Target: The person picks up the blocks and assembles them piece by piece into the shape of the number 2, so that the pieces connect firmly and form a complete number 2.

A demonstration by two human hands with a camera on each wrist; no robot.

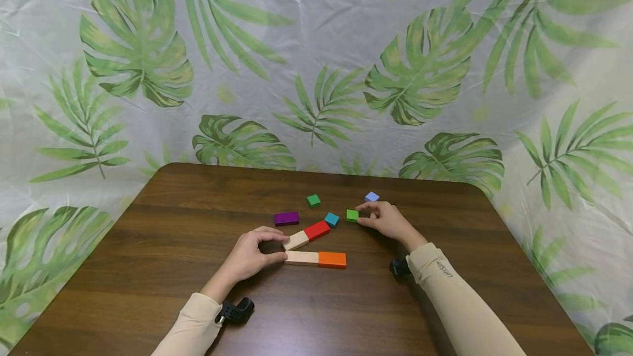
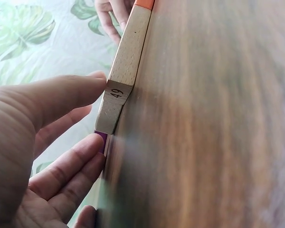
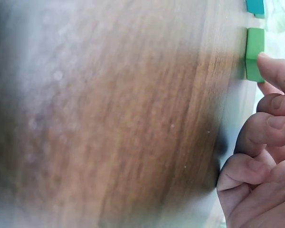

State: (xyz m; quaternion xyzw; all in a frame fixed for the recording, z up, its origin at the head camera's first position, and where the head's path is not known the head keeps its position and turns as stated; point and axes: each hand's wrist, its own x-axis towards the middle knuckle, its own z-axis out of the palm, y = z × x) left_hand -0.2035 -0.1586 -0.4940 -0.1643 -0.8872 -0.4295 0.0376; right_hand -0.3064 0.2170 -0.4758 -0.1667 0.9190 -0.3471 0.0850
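Observation:
At the left of the arrangement, my left hand (image 1: 251, 254) has its thumb at the end of the plain wood block (image 1: 301, 257) and its fingers on the far side of a second plain wood block (image 1: 295, 240). These two left ends meet in a narrow V. An orange block (image 1: 332, 260) continues the near arm, a red block (image 1: 316, 229) the far one. In the left wrist view the near end (image 2: 116, 92) is marked 49. My right hand (image 1: 388, 221) pinches a light green block (image 3: 255, 54) between thumb and finger, low over the table.
A turquoise block (image 1: 332, 220) lies beside the red end. Further back are a purple block (image 1: 287, 218), a dark green block (image 1: 314, 200) and a pale blue block (image 1: 372, 196). The wooden table (image 1: 222, 191) ends at a leaf-patterned curtain (image 1: 336, 43).

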